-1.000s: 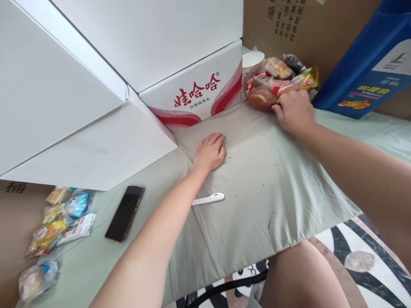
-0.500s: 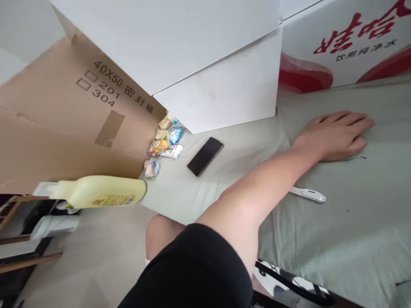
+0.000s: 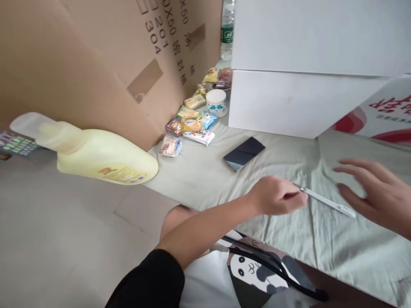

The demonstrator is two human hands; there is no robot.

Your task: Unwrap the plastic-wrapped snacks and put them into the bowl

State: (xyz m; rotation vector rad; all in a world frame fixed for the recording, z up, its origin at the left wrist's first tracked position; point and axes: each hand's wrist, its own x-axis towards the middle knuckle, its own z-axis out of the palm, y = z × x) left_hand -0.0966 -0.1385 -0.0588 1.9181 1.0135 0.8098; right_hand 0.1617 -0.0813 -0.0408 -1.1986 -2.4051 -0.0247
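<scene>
A slim white pen (image 3: 329, 202) lies slantwise over the pale green sheet (image 3: 199, 184). My left hand (image 3: 279, 196), reaching in from a black sleeve, is closed at the pen's left end, with the fingertips curled around or against it; part of that end is hidden by the fingers. To the right, my right hand (image 3: 379, 192) hovers over the sheet near the pen's other end, its fingers apart and holding nothing. A dark-screened phone (image 3: 244, 154) rests on the sheet beyond my left hand.
Wrapped snacks (image 3: 192, 124) and a white paper cup (image 3: 216, 102) sit beside a cardboard box (image 3: 109, 85). White boxes (image 3: 272, 98) and a water bottle (image 3: 227, 38) stand behind. A yellow bottle (image 3: 109, 158) is at left; a panda-print bag (image 3: 253, 269) hangs below the sheet's edge.
The view has turned left. My left hand has drawn back from flat on the sheet to the pen and closed there. My right hand has come into view.
</scene>
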